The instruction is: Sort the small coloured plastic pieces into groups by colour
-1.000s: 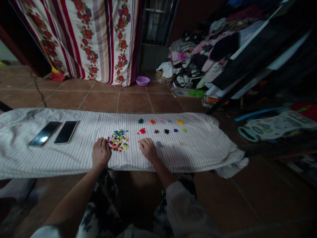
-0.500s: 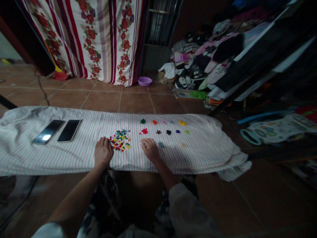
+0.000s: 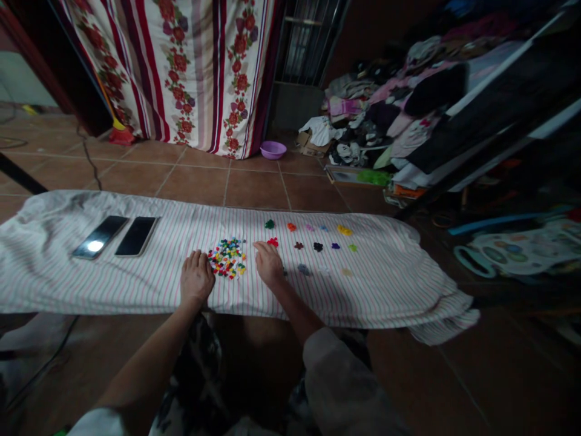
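A mixed heap of small colourful pieces [image 3: 228, 259], too small to name, is spread on the striped cloth [image 3: 149, 284]. My left hand [image 3: 198, 277] rests palm down at the heap's left edge, its fingers stretched forward. On the other side, my right hand [image 3: 269, 264] hovers low or rests, fingers extended toward the heap, with nothing visible in them; its thumb is hidden. Just beyond its fingertips lies a small red pile [image 3: 273, 241]. Further right are several single-colour piles, among them green [image 3: 269, 224], orange [image 3: 291, 227], yellow [image 3: 344, 230], black [image 3: 318, 247] and grey [image 3: 303, 269].
Two phones, one with a glare spot [image 3: 100, 236] and one dark [image 3: 137, 236], lie on the cloth's left side. Past the far edge are the tiled floor, a purple basin [image 3: 273, 149], a flowered curtain [image 3: 200, 79] and a heap of clothes [image 3: 385, 103].
My right hand has shifted left and away from me, nearer the mixed heap, uncovering a small dark pile beside its wrist. My left hand stays put. The whole view has shifted slightly.
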`<state>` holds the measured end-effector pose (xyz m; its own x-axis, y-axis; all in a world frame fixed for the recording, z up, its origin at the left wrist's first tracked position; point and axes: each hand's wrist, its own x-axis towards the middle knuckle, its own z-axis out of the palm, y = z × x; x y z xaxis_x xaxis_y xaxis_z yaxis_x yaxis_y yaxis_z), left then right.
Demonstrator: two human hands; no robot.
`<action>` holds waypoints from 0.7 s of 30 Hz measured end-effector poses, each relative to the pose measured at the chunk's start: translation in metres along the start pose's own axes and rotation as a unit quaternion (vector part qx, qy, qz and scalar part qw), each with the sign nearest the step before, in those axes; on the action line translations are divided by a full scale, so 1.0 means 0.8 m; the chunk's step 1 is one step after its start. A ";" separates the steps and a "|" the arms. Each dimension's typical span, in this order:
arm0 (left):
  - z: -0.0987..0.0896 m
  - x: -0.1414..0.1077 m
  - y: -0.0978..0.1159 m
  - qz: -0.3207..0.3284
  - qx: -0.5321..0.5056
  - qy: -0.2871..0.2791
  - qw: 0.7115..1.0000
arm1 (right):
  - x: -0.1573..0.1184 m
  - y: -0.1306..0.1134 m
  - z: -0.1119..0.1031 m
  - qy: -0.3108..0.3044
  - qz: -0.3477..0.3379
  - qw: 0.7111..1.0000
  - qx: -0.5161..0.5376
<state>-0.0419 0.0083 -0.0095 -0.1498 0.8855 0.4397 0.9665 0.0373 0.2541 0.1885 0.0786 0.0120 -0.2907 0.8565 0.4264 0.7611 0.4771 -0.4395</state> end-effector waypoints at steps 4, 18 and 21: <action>0.000 0.000 0.000 0.000 -0.010 -0.002 1.000 | 0.033 -0.016 0.017 -0.094 0.023 0.995 -0.021; -0.003 0.000 0.004 -0.010 -0.008 -0.011 1.000 | 0.049 -0.029 0.025 -0.192 0.057 0.977 -0.074; -0.003 0.000 0.004 -0.009 -0.006 -0.010 1.000 | 0.049 -0.028 0.025 -0.198 0.058 0.975 -0.079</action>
<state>-0.0396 0.0073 -0.0067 -0.1631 0.8938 0.4178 0.9610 0.0480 0.2724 0.1483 0.1055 0.0229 -0.3747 0.9267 0.0292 0.8728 0.3632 -0.3262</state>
